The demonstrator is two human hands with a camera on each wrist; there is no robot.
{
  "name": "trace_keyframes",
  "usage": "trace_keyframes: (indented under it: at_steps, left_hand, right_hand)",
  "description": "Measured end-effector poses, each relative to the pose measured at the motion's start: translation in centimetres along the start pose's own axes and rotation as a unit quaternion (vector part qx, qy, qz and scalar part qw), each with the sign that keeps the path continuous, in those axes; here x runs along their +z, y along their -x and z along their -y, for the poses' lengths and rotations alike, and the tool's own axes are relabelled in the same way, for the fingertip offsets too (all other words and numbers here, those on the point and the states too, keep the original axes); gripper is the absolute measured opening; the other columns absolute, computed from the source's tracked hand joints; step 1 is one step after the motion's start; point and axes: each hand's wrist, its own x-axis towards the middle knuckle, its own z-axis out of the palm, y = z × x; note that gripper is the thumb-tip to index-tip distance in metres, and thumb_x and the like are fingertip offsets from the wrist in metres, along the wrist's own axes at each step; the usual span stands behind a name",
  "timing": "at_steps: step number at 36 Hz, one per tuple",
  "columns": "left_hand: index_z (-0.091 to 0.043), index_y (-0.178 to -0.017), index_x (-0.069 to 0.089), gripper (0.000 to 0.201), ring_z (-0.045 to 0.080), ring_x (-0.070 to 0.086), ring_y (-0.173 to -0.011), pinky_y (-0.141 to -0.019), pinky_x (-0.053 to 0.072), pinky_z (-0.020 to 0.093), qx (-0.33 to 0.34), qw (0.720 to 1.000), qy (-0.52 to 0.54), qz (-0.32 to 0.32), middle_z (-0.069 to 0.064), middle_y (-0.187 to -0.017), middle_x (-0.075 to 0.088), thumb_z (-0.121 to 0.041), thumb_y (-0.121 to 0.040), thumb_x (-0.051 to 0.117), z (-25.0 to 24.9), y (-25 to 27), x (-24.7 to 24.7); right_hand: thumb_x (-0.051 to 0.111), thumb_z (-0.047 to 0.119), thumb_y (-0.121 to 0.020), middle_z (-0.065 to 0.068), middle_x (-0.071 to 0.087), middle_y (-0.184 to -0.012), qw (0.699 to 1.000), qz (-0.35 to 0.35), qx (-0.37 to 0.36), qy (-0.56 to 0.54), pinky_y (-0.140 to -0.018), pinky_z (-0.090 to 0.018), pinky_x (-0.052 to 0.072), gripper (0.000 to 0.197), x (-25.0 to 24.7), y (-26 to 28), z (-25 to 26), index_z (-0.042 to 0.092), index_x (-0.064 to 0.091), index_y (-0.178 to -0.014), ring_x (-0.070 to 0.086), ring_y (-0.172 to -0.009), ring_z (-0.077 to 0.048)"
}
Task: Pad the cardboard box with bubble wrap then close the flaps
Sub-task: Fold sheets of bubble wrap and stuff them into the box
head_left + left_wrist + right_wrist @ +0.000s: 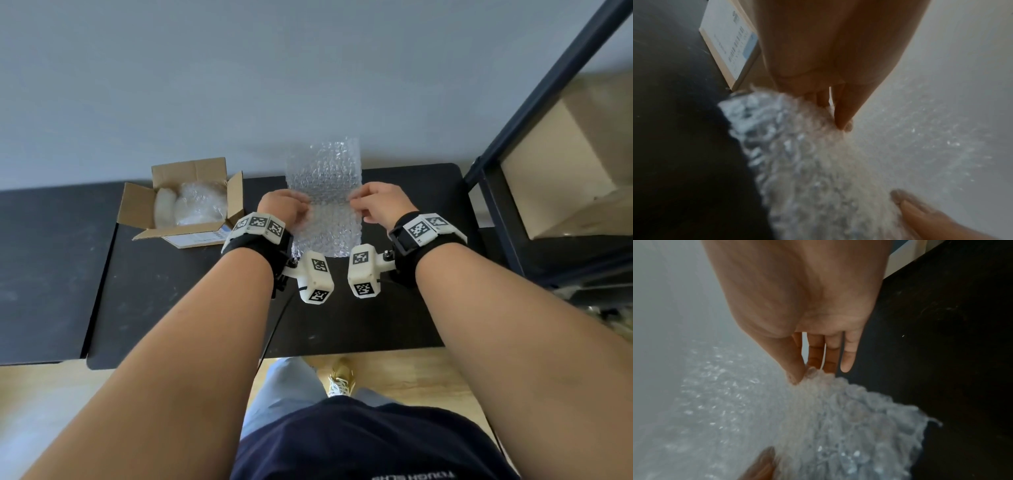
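I hold the bubble wrap sheet (pixel 323 192) up over the black table (pixel 376 308), my left hand (pixel 286 209) pinching 1 side edge and my right hand (pixel 380 202) pinching the other, so it hangs flat and I can judge its fit. The cardboard box (pixel 185 205) sits off to my left, all flaps open, some clear wrapped padding already inside. What lies beneath that padding is hidden. Both wrist views are blurred, with only thumb against fingertips (pixel 813 363) clear.

Glossy clear plastic bubble wrap (pixel 323 178); matt brown cardboard box (pixel 186 202).
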Motion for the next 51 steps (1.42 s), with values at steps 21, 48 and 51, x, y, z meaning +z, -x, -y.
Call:
trace_keyframes:
  at_steps: [21, 48, 51]
  left_hand:
    - [-0.011, -0.129, 0.06, 0.035, 0.017, 0.053, -0.125, -0.102, 0.045, 0.029, 0.082, 0.972, -0.213, -0.054, 0.001, -0.135, 0.057, -0.017, -0.095, 0.053, 2.1, -1.4, -1.7]
    - [-0.005, -0.126, 0.06, 0.038, 0.032, 0.058, -0.119, -0.103, 0.046, 0.043, 0.07, 0.99, -0.12, 0.02, 0.016, -0.13, 0.061, -0.012, -0.088, 0.063, -0.6, -0.1, -2.1]
    - [-0.006, -0.123, 0.062, 0.036, 0.025, 0.063, -0.094, -0.093, 0.051, 0.039, 0.065, 0.996, -0.05, 0.023, 0.013, -0.115, 0.066, -0.011, -0.087, 0.064, -0.4, -1.2, -2.1]
  right_hand:
    - [0.034, -0.01, -0.08, 0.0, 0.067, -0.085, 0.995, -0.031, -0.047, 0.08, -0.065, -0.031, 0.05, 0.047, 0.5, 1.3, 1.1, 0.018, 0.068, -0.064, 0.052, -0.066, -0.016]
    - [0.058, 0.06, -0.086, -0.006, 0.063, -0.116, 0.993, 0.088, 0.052, -0.053, -0.093, -0.037, 0.051, 0.06, 0.6, 0.8, 2.1, 0.016, 0.054, -0.127, 0.064, -0.101, -0.02]
    - [0.069, 0.034, -0.088, -0.006, 0.063, -0.113, 0.992, 0.09, 0.052, -0.073, -0.094, -0.038, 0.052, 0.038, 0.9, 0.8, 1.7, 0.013, 0.057, -0.118, 0.064, -0.099, -0.02]
